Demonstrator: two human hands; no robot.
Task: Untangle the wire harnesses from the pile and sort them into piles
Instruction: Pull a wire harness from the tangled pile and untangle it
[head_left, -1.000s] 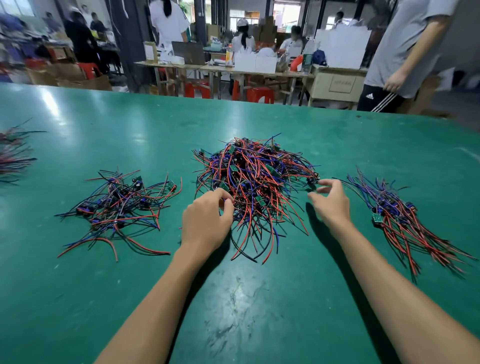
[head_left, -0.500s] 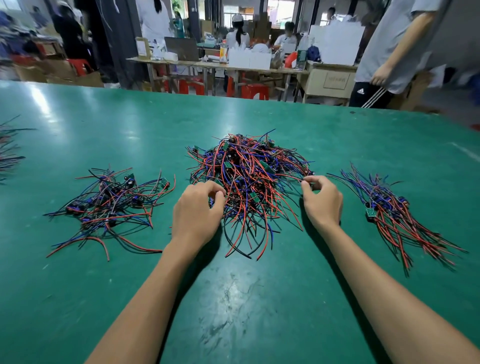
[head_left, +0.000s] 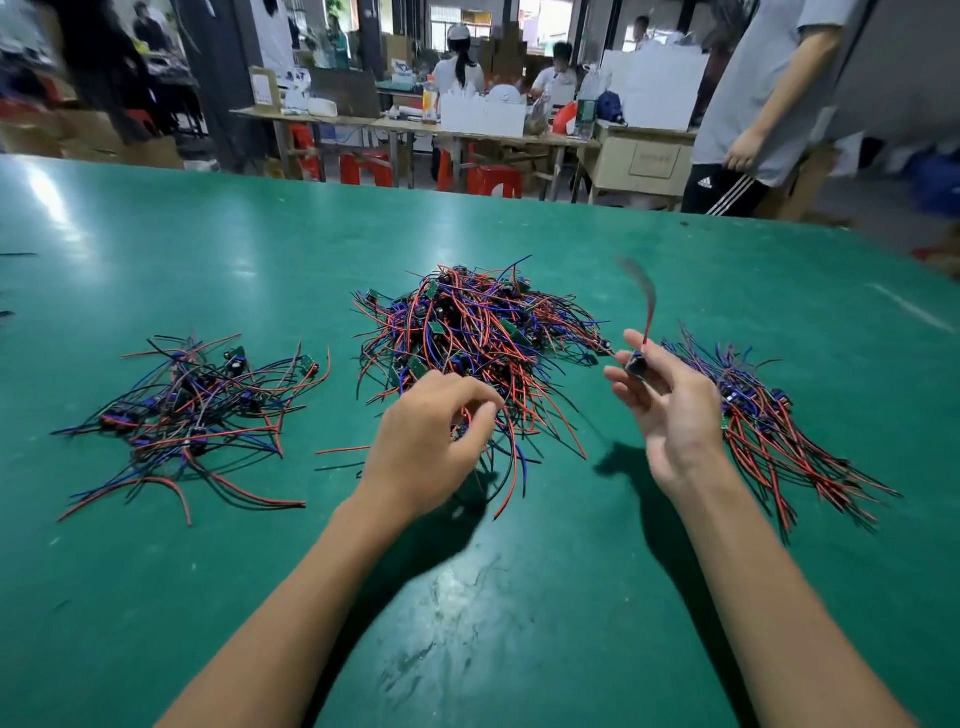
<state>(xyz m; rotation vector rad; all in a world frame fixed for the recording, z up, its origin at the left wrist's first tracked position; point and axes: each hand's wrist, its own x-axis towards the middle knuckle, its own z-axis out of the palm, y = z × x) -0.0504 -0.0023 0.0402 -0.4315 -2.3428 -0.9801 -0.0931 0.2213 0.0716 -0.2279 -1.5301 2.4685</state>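
Head view looks down on a green table (head_left: 156, 597) with three heaps of red, blue and black wire harnesses. Biggest is the middle pile (head_left: 478, 332), a dense tangle with small green boards poking out among the leads. Well apart to its left lies the left pile (head_left: 192, 410), looser and flatter, its long red and black ends curling toward the near edge. Right of the middle one lies the right pile (head_left: 779, 421), whose wires mostly run the same way, fanning toward the near right. Left hand (head_left: 431, 441) sits at the near edge of the middle pile, knuckles up, thumb and fingers curled around a few wires there. Right hand (head_left: 670, 410) is raised between the middle and right piles, palm turned inward, thumb and fingertips pinching one harness (head_left: 636, 361) by its small dark body; its red lead stands upward and is blurred. Both bare forearms reach in from the near edge. Beyond the far edge are work tables, red stools, seated workers and a person in a grey shirt (head_left: 763, 93).
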